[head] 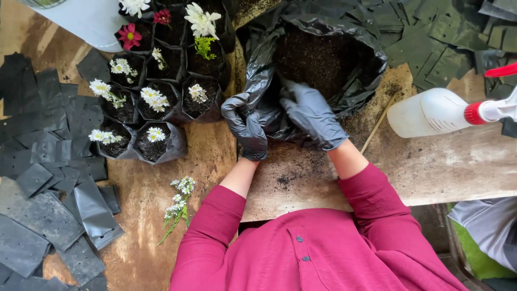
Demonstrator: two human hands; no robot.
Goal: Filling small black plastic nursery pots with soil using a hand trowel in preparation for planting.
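Both my hands wear dark gloves and meet at the near side of a large black plastic bag (361,75) full of dark soil (318,56). My left hand (246,125) is curled around a fold of the bag's plastic at its lower left. My right hand (311,114) lies just beside it with fingers pointing into the soil at the bag's front lip. What sits between the two hands is hidden by the plastic. Red sleeves cover my arms.
Several small black grow bags with white and red flowers (153,99) stand at the left. Loose white flower sprigs (179,207) lie on the wooden table. Flat empty black bags (48,178) cover the left side. A white spray bottle (436,110) lies at right beside a thin stick (377,126).
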